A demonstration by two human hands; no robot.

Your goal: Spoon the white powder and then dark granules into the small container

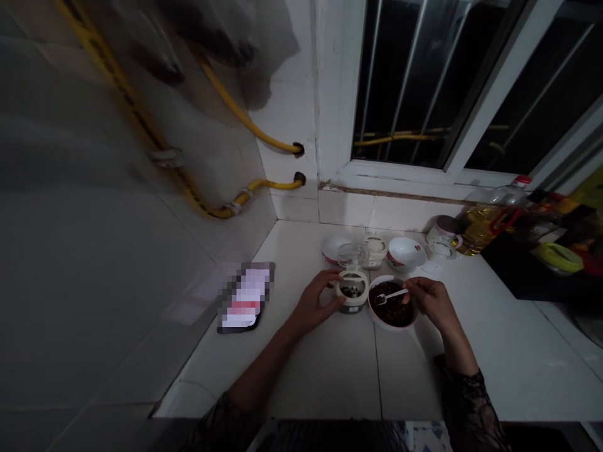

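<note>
My left hand point(318, 300) is curled around the left side of a small seasoning jar point(353, 306), whose clear lid point(349, 256) stands flipped up at the back. Dark bits show inside the jar. Between the fingertips of my right hand point(431, 300) is the handle of a small white spoon point(396, 294). The spoon's head is over a bowl of dark red sauce point(393, 314); I cannot tell whether it touches the sauce. The bowl stands just right of the jar.
Behind are a white bowl point(406, 251), another bowl point(331, 248) and a second seasoning jar point(375, 251). A lit phone point(247, 298) lies at left by the tiled wall. To the right stand a lidded jar point(443, 235), an oil bottle point(480, 223) and a dark box point(513, 263).
</note>
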